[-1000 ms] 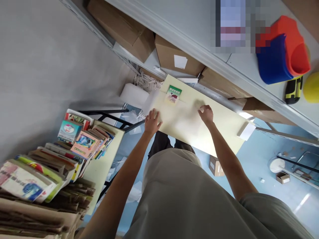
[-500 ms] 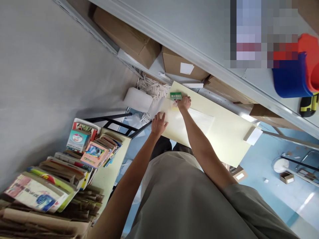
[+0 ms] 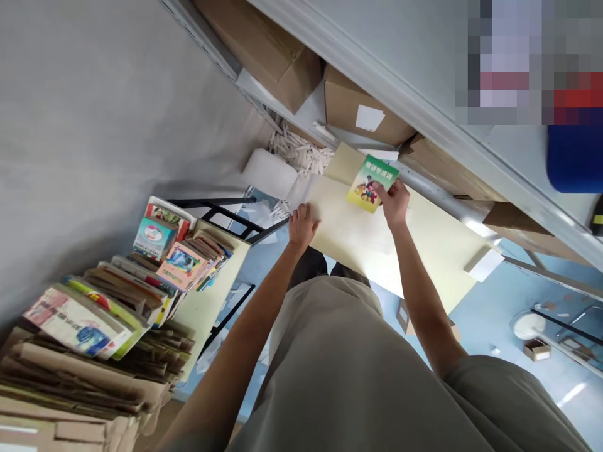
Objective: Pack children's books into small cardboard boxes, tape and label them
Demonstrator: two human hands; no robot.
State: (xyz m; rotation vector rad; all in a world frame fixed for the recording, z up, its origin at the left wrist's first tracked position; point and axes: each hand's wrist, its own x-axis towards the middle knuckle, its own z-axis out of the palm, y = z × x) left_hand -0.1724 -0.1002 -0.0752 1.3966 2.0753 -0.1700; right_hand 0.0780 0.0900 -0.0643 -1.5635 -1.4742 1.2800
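Observation:
A small book (image 3: pixel 366 182) with a green and yellow cover is pinched at its right edge by my right hand (image 3: pixel 396 202), thumb on the front. It is tilted over a pale yellow table (image 3: pixel 443 251), with its cover towards me. My left hand (image 3: pixel 302 227) lies with fingers stretched out at the near left end of the table, on a thin whitish sheet (image 3: pixel 336 210). This sheet is spread under the book; whether it is paper or plastic film I cannot tell.
Stacked books (image 3: pixel 176 263) and flattened cardboard (image 3: pixel 85 376) fill a side table at the left. Cardboard boxes (image 3: pixel 362 103) sit under a grey shelf (image 3: pixel 400 56) ahead. White strips (image 3: pixel 301 150) are piled beyond the table, beside a white roll (image 3: pixel 269 172). A white box (image 3: pixel 484 262) stands at the right end.
My right hand has lifted the book and moved it right, so its full cover now shows. The whitish sheet lies flatter under my left hand, which has stayed near the table's left end.

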